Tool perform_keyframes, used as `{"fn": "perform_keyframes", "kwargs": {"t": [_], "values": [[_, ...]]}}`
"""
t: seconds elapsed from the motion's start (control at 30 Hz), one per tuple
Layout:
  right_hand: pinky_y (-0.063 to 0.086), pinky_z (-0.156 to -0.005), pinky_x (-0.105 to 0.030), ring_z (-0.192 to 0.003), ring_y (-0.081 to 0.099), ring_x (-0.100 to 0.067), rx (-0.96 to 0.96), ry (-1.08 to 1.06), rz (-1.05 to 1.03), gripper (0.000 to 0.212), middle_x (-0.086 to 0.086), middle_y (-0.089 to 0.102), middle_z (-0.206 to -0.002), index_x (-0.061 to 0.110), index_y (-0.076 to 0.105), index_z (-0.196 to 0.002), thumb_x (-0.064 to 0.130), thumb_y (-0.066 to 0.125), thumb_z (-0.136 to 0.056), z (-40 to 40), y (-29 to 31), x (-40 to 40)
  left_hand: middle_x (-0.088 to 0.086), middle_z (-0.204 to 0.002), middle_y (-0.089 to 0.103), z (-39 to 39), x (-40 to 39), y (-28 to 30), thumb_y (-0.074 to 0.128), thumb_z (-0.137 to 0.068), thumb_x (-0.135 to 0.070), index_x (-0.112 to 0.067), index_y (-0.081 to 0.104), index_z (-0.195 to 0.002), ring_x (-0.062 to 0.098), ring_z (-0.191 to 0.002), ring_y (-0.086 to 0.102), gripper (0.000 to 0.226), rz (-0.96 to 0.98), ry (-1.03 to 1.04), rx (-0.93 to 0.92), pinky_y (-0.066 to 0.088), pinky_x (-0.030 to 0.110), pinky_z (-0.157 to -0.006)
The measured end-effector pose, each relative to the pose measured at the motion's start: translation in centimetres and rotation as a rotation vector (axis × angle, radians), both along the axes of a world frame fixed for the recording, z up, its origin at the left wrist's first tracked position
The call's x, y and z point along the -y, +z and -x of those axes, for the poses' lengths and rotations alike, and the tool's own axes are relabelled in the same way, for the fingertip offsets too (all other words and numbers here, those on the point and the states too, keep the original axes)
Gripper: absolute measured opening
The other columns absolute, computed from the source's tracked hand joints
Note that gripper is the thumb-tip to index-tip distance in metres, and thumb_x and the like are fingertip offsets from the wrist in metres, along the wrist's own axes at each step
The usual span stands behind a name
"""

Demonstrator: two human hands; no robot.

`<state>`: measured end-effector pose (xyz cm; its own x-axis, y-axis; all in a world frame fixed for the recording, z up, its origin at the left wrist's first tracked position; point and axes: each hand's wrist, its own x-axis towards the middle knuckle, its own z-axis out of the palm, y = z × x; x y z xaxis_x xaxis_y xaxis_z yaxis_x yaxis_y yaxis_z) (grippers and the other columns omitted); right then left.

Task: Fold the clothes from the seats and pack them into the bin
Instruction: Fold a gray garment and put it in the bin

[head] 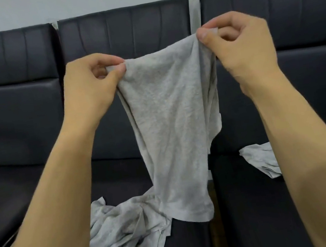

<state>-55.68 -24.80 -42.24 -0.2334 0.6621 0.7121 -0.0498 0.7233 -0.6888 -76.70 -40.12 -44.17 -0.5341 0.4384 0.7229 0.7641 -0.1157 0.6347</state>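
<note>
Two hands raised in the middle of the frame, holding up a grey shirt in front of the black seats. Left hand at centre left, thumb and fingers pinching one top corner of the cloth. Right hand at upper right, a little higher, pinching the other corner the same way. Fabric stretched between the two pinches and hanging straight down, probably to let the weight of the cloth open it and show its shape before folding. Lower hem resting on the middle seat, touching a crumpled grey pile at lower centre. Another grey garment lying on the seat at lower right, partly hidden behind the right forearm. No bin visible in this view, so cannot tell where it stands. Judging from this, folding of this shirt only at the start: cloth lifted and spread, no fold made yet. Some care likely needed so that the hanging hem does not drag the pile along
</note>
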Motion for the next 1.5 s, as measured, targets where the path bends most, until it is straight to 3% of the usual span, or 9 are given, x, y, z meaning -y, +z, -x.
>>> {"fn": "perform_keyframes", "kwargs": {"t": [0.13, 0.37, 0.53, 0.67, 0.8, 1.0, 1.13, 1.27, 1.5], "values": [[0.060, -0.083, -0.029, -0.084, 0.072, -0.001, -0.077, 0.031, 0.090, 0.025, 0.014, 0.076, -0.079, 0.022, 0.076, -0.104, 0.040, 0.082, -0.088, 0.2, -0.5, -1.1, -0.008, -0.093, 0.078, 1.2, -0.5, -1.0, 0.070, -0.098, -0.027, -0.024, 0.079, -0.102, 0.003, -0.089, 0.072, 0.010, 0.001, 0.019, 0.043, 0.050, 0.006, -0.076], [0.035, -0.050, -0.018, -0.052, 0.043, 0.000, -0.256, 0.216, 0.239, 0.023, 0.018, 0.063, -0.065, 0.013, 0.071, -0.118, 0.026, 0.070, -0.100, -0.7, -0.6, -2.5, -0.008, -0.079, 0.069, 2.2, -0.7, -0.7, 0.063, -0.104, -0.026, -0.023, 0.073, -0.106, -0.006, -0.065, 0.059, 0.011, -0.068, -0.006, 0.175, 0.046, 0.008, -0.061], [0.039, -0.050, -0.013, -0.056, 0.052, 0.001, -0.077, 0.379, 0.205, 0.025, 0.012, 0.070, -0.082, 0.018, 0.071, -0.125, 0.017, 0.068, -0.101, -1.0, 0.7, -1.6, -0.012, -0.085, 0.073, 1.8, 0.0, 0.1, 0.069, -0.099, -0.034, -0.029, 0.077, -0.102, 0.000, -0.069, 0.058, 0.010, -0.064, -0.151, 0.271, 0.039, 0.018, -0.052], [0.042, -0.053, -0.012, -0.064, 0.056, 0.003, 0.010, 0.262, 0.180, 0.026, 0.015, 0.069, -0.086, 0.026, 0.077, -0.119, 0.028, 0.076, -0.094, -1.2, 0.8, -1.6, -0.013, -0.102, 0.078, 0.7, 1.1, 0.2, 0.075, -0.096, -0.027, -0.028, 0.076, -0.119, -0.007, -0.093, 0.069, 0.022, 0.074, -0.218, 0.117, 0.050, 0.009, -0.070], [0.040, -0.054, -0.015, -0.066, 0.055, 0.002, 0.033, 0.232, 0.127, 0.025, 0.015, 0.072, -0.087, 0.027, 0.079, -0.114, 0.035, 0.079, -0.090, -2.4, 1.7, -1.0, -0.022, -0.083, 0.072, 0.1, 2.9, 1.4, 0.077, -0.093, -0.023, -0.029, 0.080, -0.112, -0.002, -0.072, 0.058, 0.019, 0.061, -0.046, -0.174, 0.050, 0.019, -0.068], [0.022, -0.043, -0.016, -0.054, 0.029, -0.002, -0.155, 0.520, 0.382, 0.017, 0.010, 0.060, -0.069, 0.016, 0.075, -0.113, 0.018, 0.073, -0.096, -3.1, 2.6, -0.3, -0.020, -0.097, 0.078, -0.4, 4.3, 3.6, 0.079, -0.093, -0.026, -0.027, 0.077, -0.109, -0.001, -0.091, 0.073, 0.016, -0.061, -0.205, -0.113, 0.055, 0.015, -0.082], [0.044, -0.060, -0.014, -0.082, 0.063, 0.001, 0.235, 0.187, 0.192, 0.029, 0.013, 0.077, -0.100, 0.024, 0.076, -0.121, 0.033, 0.076, -0.094, -2.0, 0.5, -1.7, -0.021, -0.095, 0.073, 0.7, 2.3, 1.1, 0.077, -0.094, -0.027, -0.034, 0.076, -0.100, -0.012, -0.077, 0.062, 0.009, 0.080, -0.032, -0.129, 0.047, 0.009, -0.075], [0.049, -0.086, -0.023, -0.091, 0.065, -0.001, 0.552, 0.070, 0.002, 0.026, 0.010, 0.075, -0.103, 0.027, 0.075, -0.125, 0.029, 0.070, -0.099, -1.2, -0.3, -2.1, -0.022, -0.083, 0.061, 1.9, 1.1, -0.5, 0.073, -0.096, -0.036, -0.036, 0.077, -0.102, -0.003, -0.069, 0.052, 0.007, 0.134, 0.135, -0.118, 0.041, 0.019, -0.073], [0.039, -0.078, -0.007, -0.090, 0.055, -0.003, 0.112, -0.258, -0.248, 0.018, 0.009, 0.058, -0.109, 0.029, 0.072, -0.119, 0.029, 0.060, -0.104, -0.8, 0.6, -1.1, -0.017, -0.087, 0.073, 0.4, 1.0, 1.5, 0.071, -0.096, -0.033, -0.027, 0.079, -0.104, 0.001, -0.066, 0.053, 0.013, -0.195, 0.131, -0.115, 0.044, 0.011, -0.063]]}}
